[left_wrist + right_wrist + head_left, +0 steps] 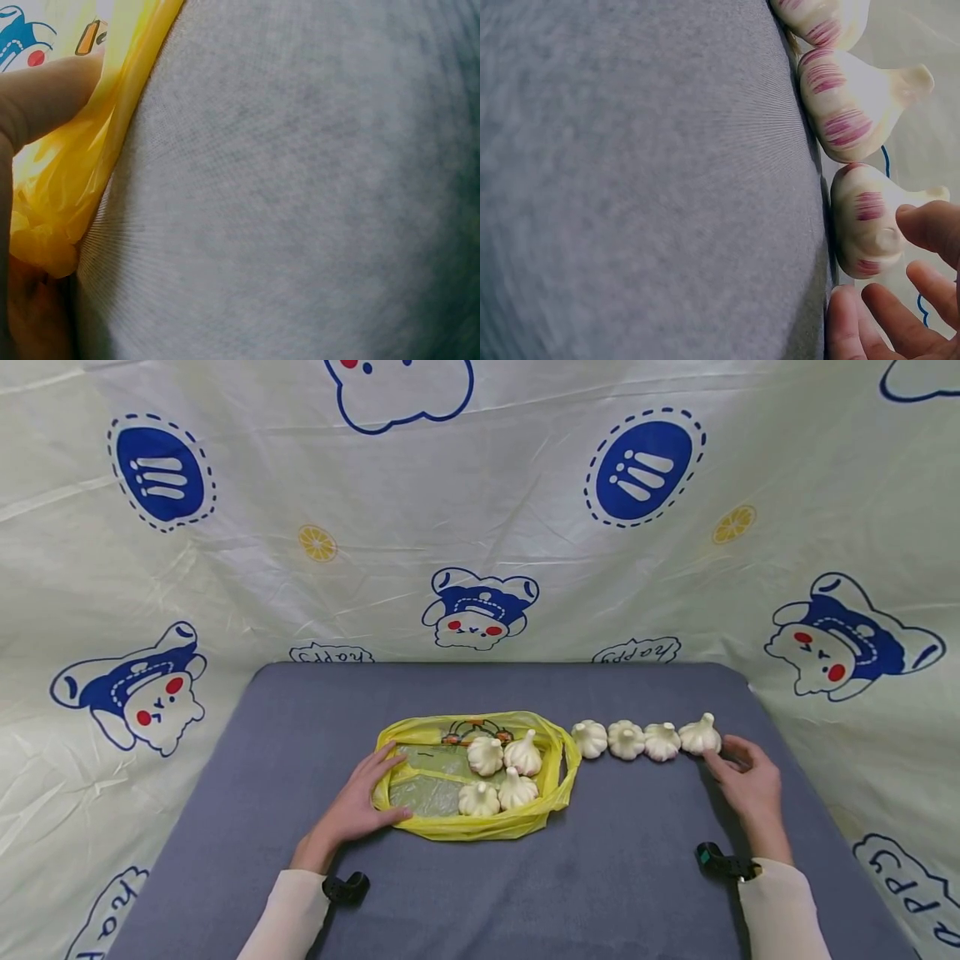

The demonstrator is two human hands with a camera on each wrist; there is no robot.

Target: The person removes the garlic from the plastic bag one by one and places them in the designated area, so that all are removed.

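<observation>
A yellow plastic bag (480, 831) lies spread with its mouth up, several garlic bulbs (485, 756) standing inside toward its right. My left hand (358, 806) holds the bag's left end, fingers over the far rim and thumb over the near one. In the left wrist view that thumb (52, 94) lies against the yellow plastic (105, 135). Right of the bag, several more bulbs stand in a row. At the row's right end my right hand (752, 781) has its thumb against the last bulb (700, 735). Its other fingers (900, 319) are loosely bent beside that bulb.
The blue-grey cloth-covered table (637, 885) lies beneath everything. Behind it hangs a pale printed sheet (525, 510), which also runs down both sides. The row's leftmost bulb (589, 739) sits close against the bag's right edge. Black wrist cameras (347, 888) are strapped on both wrists.
</observation>
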